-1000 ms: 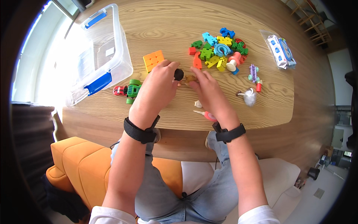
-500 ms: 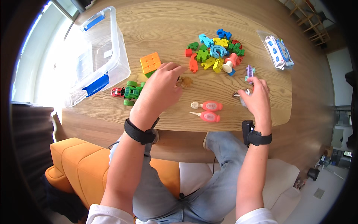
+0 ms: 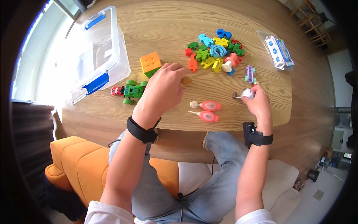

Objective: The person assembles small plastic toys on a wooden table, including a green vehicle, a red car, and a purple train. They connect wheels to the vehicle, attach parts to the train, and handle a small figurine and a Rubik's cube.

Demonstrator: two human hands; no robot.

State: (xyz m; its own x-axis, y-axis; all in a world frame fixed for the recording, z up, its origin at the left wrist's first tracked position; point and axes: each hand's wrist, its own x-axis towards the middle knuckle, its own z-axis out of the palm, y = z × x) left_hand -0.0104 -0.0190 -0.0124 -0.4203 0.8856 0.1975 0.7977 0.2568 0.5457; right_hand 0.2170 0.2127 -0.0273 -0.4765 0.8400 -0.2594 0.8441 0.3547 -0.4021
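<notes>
My left hand point(image 3: 163, 87) is over the table with its fingers curled and closed on a small brown toy point(image 3: 186, 81). The fingers hide part of that toy. To the right, my right hand point(image 3: 258, 102) has its thumb and fingertips around a small white toy point(image 3: 247, 93) lying low at the table. A little toy car in purple and mint point(image 3: 250, 74) stands just beyond those fingers. Two pink-handled tools with cream tips point(image 3: 210, 106) lie between my hands. Beside my left wrist is a green toy truck point(image 3: 133, 92), and behind it an orange-topped puzzle cube point(image 3: 150, 63).
A clear plastic bin with blue latches point(image 3: 97, 83) stands at the left. Several colourful puzzle blocks point(image 3: 217, 51) are heaped at the far middle, with a pink and cream toy point(image 3: 229, 62). A packet of wipes point(image 3: 279, 53) lies far right. An orange seat point(image 3: 80, 156) is below.
My right fingers have drawn back from the purple car and come down at the white toy. The left hand has shifted slightly to the right beside the brown toy.
</notes>
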